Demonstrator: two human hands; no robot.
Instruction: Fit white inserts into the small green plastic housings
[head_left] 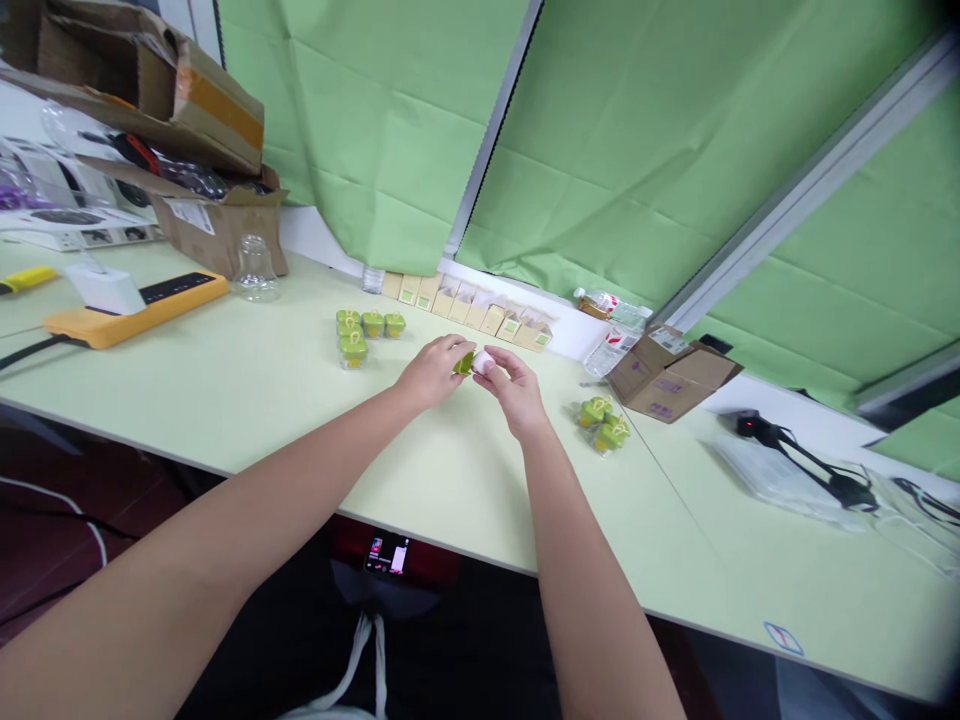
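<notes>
Over the middle of the table, my left hand (433,372) is closed around a small green lid-like piece (464,364). Close beside it, the fingers of my right hand (517,388) pinch a small white rounded piece (481,362). The two pieces are almost together; whether they touch is hard to make out. A group of several small clear containers with green lids (353,348) stands to the left of my left hand. More green-lidded containers (610,432) stand to the right of my right hand.
Along the back wall runs a row of small cardboard boxes (491,320). Plastic bottles (613,348) and an open carton (667,375) are at the back right. On the left are an orange power strip (161,302), a clear jar (256,270) and stacked cartons (225,225).
</notes>
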